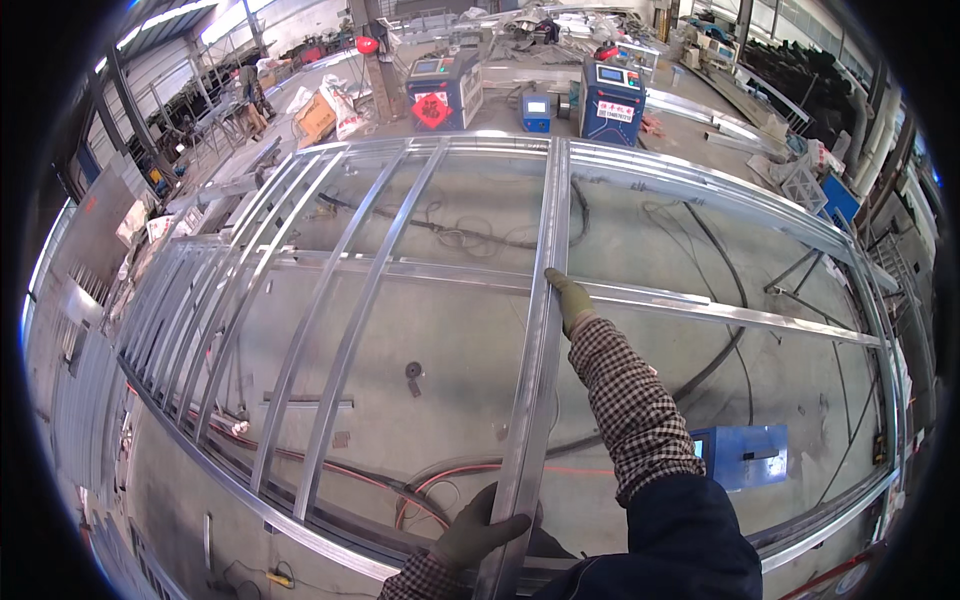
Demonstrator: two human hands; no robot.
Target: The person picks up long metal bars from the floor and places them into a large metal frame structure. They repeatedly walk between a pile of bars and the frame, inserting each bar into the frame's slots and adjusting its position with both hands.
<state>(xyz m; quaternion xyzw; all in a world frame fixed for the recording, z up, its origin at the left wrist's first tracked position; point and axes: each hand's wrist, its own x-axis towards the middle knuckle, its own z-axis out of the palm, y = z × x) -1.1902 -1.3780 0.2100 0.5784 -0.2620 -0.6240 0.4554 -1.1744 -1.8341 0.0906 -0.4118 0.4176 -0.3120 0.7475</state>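
A long silvery metal bar runs from the lower edge up to the far rail of a large metal frame. My left hand, in a dark green glove, is wrapped round the bar's near part, thumb over its top. Further along, my right hand, in a lighter green glove, grips the same bar where it meets a crosswise rail. The fingers of both hands are partly hidden behind the bar. Left of it, several thinner slats lie side by side across the frame.
Cables and a red hose trail over the floor beneath the frame. A blue box sits under its right half. Two blue machine cabinets and a small blue unit stand behind. A person is far left.
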